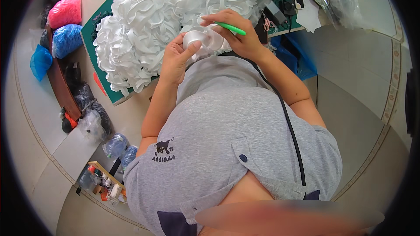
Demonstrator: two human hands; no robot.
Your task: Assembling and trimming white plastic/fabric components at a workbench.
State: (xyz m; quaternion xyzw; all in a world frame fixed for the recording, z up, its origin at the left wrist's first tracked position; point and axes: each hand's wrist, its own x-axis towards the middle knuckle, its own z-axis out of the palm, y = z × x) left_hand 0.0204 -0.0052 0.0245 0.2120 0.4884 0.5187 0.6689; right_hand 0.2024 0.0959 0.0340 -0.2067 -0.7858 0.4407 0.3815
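My left hand is closed on a white satin ribbon loop, thumb pressed on its front. Close by on the right, my right hand grips a slim tool with a bright green handle. The handle lies across its fingers, and a thin end points left above the loop; the tool's exact kind is unclear. White ribbon also shows between the two hands. Just beyond them, a large heap of looped white ribbon pieces covers most of the green tabletop.
On the table's right are pink-handled scissors, a grey box, white paper and clear plastic bags. A blue bag hangs below. Pink and blue bundles sit at the left. A black cord crosses my front.
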